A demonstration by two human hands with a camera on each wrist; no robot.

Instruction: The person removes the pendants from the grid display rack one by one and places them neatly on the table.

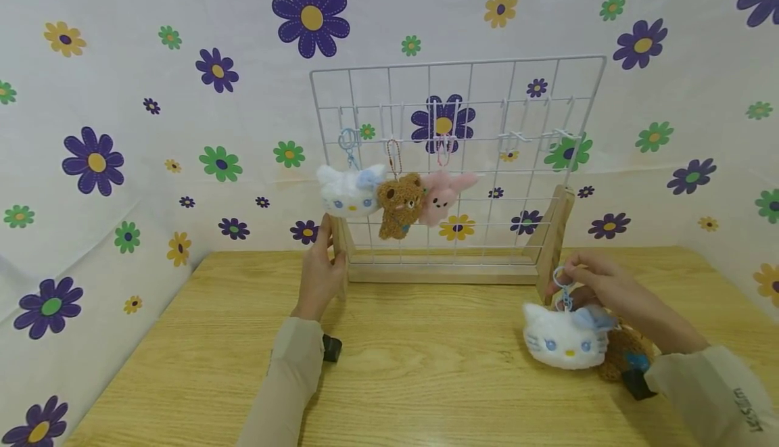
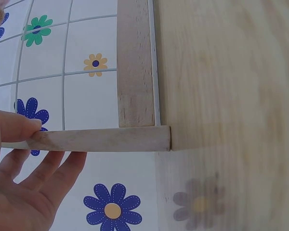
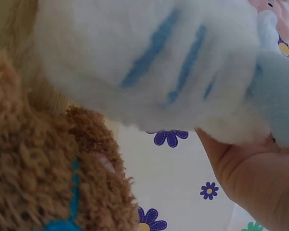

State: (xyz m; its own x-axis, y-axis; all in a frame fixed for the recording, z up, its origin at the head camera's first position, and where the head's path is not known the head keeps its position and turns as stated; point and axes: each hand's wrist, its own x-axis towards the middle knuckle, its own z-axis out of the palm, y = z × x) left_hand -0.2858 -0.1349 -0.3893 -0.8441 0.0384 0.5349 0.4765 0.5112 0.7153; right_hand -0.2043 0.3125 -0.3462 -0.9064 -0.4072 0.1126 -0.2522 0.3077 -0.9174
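Observation:
My left hand [image 1: 319, 274] pinches the left wooden post [image 2: 98, 140] of a wire grid stand, thumb on one side and fingers on the other. At the stand's right end, my right hand [image 1: 599, 283] holds a white plush cat keychain [image 1: 562, 342] by its light blue ring [image 1: 560, 276]. The cat has a blue bow and hangs just over the table. Behind it and below my right wrist is a curly brown plush bear [image 1: 622, 354] with a blue patch; how the bear is held is hidden.
On the grid's [image 1: 493, 197] left half hang another white cat plush [image 1: 349, 193], a brown bear plush [image 1: 398, 207] and a pink plush [image 1: 439, 200]. Bare hooks [image 1: 517, 137] stick out at its right. The right wooden post [image 1: 555, 241] stands beside my right hand. Flowered cloth surrounds the wooden table [image 1: 414, 372].

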